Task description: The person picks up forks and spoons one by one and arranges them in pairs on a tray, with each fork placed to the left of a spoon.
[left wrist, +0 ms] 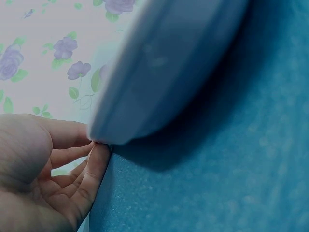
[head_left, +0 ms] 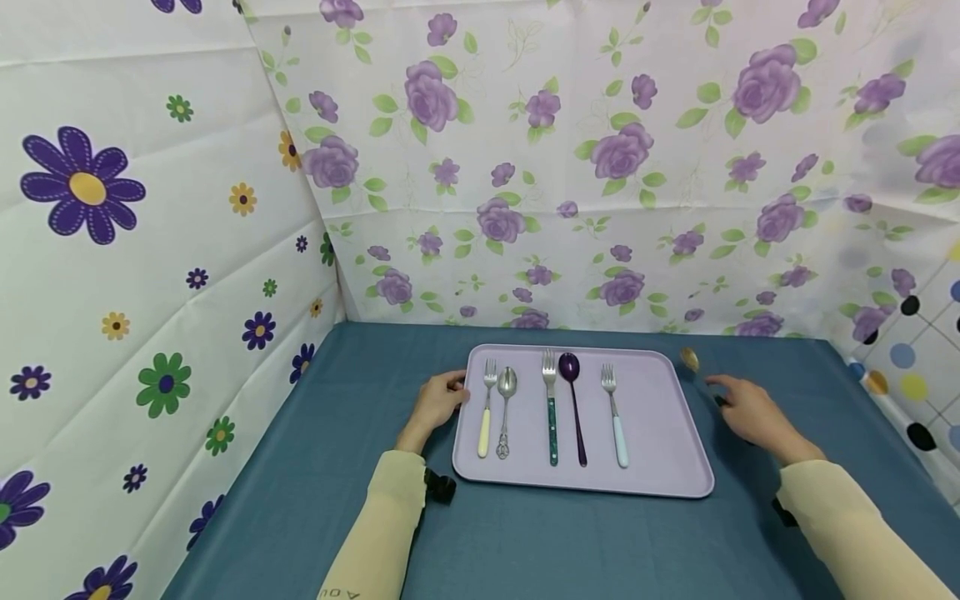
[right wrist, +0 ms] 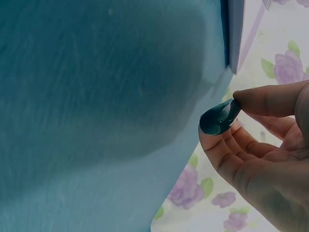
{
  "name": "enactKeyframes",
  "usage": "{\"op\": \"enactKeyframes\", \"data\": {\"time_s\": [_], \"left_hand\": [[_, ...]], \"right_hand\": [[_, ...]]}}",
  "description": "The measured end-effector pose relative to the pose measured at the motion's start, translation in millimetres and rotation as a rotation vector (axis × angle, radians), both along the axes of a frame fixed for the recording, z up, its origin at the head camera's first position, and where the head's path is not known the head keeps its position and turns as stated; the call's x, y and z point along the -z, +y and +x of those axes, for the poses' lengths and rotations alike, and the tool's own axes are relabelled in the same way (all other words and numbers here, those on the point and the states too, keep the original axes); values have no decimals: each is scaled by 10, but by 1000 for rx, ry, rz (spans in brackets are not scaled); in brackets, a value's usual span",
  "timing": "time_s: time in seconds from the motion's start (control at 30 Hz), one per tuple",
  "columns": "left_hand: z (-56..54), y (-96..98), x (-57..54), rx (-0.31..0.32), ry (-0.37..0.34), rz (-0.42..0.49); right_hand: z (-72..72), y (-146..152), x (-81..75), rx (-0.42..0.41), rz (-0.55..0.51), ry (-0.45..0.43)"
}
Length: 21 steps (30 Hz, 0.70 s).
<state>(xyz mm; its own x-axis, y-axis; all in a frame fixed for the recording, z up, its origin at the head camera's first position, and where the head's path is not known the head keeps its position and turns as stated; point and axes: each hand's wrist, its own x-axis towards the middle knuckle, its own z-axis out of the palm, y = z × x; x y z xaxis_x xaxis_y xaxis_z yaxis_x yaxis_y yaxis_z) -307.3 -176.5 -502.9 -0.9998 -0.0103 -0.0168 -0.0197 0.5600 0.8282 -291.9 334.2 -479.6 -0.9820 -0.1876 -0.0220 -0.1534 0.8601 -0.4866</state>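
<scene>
The left hand (head_left: 437, 402) pinches the left rim of a lilac rectangular tray (head_left: 660, 433) between thumb and finger; the left wrist view shows the fingertips at the tray (left wrist: 159, 63) edge. Off the tray's right side, the right hand (head_left: 757, 414) holds a spoon with a gold bowl (head_left: 690, 359) and a dark green handle. Up close, thumb and fingers pinch the glossy handle end (right wrist: 219, 118). On the tray lie a yellow-handled fork (head_left: 486, 408), an ornate silver spoon (head_left: 505, 412), a green-handled fork (head_left: 551, 408), a purple spoon (head_left: 575, 408) and a pale-blue-handled fork (head_left: 615, 408).
A blue-green cloth (head_left: 540, 542) covers the table under the tray. Floral sheets hang behind (head_left: 510, 167) and to the left (head_left: 172, 317). A dotted, tile-patterned sheet (head_left: 918, 367) borders the right side. Dark straps with small devices sit at both wrists.
</scene>
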Motion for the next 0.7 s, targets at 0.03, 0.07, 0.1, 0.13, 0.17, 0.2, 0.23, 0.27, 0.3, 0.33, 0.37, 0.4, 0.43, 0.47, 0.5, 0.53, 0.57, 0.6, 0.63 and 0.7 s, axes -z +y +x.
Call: {"op": "enactKeyframes", "data": {"time_s": [0.03,0.07,0.1,0.13,0.17,0.2,0.23,0.27,0.3,0.33,0.37,0.4,0.43,0.47,0.5,0.53,0.57,0.6,0.63,0.7], "left_hand": [[1,0,-1,-1,-1,0],[0,1,-1,1,1,-3],[3,1,-2,2,3,-5],[4,2,-3,3,5,-7],[2,2,-2,5,6,-7],[4,3,-3,3,3,-4],[3,2,-3,4,5,-5],[0,2,0,6,8,-6],[-2,0,3,5,7,-4],[-6,-2,6,5,7,-2],[-6,-5,8,4,6,-1],[-6,-6,9,5,9,-2],[-7,-7,11,4,11,-2],[-7,-7,12,3,13,-3],[-11,-7,17,2,15,-8],[-13,-9,21,2,19,-9],[-11,-9,20,2,18,-9],[-13,-9,21,1,18,-10],[-11,-8,20,0,16,-9],[-15,-10,23,3,15,-8]], "right_hand": [[1,-13,5,-2,-2,-4],[3,-27,9,-5,-3,-7],[3,-40,15,-7,-7,-12],[4,-56,18,-11,-11,-17],[3,-70,20,-12,-14,-24],[2,-84,25,-15,-17,-27],[0,-97,29,-18,-18,-27],[-1,-110,31,-22,-18,-25],[-3,-122,32,-23,-20,-21],[-4,-136,33,-25,-19,-18],[-7,-148,34,-27,-17,-13],[-9,-160,33,-28,-18,-11],[-10,-173,32,-29,-17,-9],[-11,-186,29,-30,-18,-10],[-14,-200,27,-30,-22,-15],[-16,-214,24,-31,-25,-21],[-17,-228,22,-30,-28,-26],[-18,-241,19,-29,-30,-31],[-18,-253,15,-29,-32,-36],[-15,-274,3,-29,-38,-47]]}}
